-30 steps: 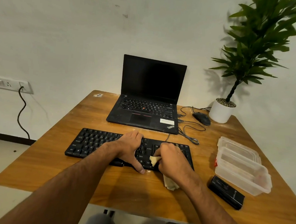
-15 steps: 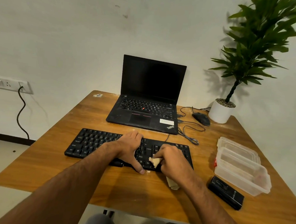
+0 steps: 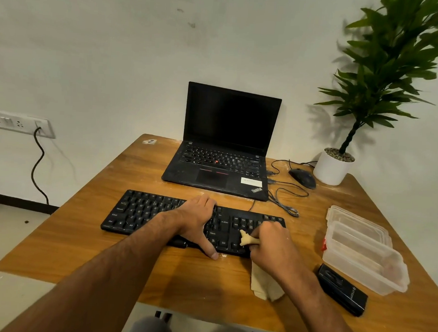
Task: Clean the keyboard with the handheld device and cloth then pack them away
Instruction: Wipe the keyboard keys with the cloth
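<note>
- Your right hand [image 3: 272, 248] fingers curl round the cloth [image 3: 246, 240], pressing it on the keyboard [image 3: 143, 212]'s right keys.
- Your left hand [image 3: 196, 218] lies flat, fingers relaxed, on the keyboard's middle.
- Beside you, the wooden table [image 3: 104, 256] carries the black handheld device [image 3: 342, 290], clear containers [image 3: 361, 251], a laptop [image 3: 227, 145], against a white wall [image 3: 105, 43].

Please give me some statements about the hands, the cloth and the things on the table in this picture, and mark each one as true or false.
1. The right hand grips the cloth over the keyboard. True.
2. The left hand holds the black device. False: it rests on the keyboard; the device lies on the table.
3. The laptop screen is dark. True.
4. The plastic box lies left of the keyboard. False: it lies to the right.
</note>
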The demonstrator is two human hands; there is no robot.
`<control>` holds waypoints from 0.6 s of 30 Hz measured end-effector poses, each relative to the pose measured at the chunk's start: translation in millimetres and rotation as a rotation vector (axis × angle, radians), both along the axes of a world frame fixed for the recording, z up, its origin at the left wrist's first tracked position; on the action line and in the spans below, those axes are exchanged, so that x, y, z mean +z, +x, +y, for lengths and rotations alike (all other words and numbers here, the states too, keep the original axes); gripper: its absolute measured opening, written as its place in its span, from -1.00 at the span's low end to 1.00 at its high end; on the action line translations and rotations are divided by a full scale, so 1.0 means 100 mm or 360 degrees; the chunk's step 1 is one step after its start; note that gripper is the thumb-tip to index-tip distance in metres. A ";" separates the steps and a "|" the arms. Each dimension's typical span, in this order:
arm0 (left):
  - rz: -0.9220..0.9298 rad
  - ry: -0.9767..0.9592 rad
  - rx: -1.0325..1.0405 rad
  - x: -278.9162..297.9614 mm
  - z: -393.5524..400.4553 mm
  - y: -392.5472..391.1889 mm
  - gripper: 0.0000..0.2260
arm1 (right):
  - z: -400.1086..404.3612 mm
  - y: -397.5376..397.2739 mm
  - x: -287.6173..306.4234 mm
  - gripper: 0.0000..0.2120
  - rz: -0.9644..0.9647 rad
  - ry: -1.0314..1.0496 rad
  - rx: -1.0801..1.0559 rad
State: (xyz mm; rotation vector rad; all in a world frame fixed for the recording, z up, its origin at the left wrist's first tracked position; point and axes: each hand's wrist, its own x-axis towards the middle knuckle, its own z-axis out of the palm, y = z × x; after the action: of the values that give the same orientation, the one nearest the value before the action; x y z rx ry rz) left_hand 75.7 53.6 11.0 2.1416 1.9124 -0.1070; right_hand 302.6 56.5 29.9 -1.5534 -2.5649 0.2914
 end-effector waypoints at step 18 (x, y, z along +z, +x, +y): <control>-0.0025 -0.0002 -0.0005 -0.02 0.02 -0.01 0.12 | -0.24 -0.03 0.21 -0.79 0.0058 -0.0147 0.0005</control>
State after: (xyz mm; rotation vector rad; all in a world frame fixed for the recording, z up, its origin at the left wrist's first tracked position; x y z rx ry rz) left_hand 75.2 55.4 9.4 2.1383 1.8997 -0.0919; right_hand 299.4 32.2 51.1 -1.5595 -2.5604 0.4404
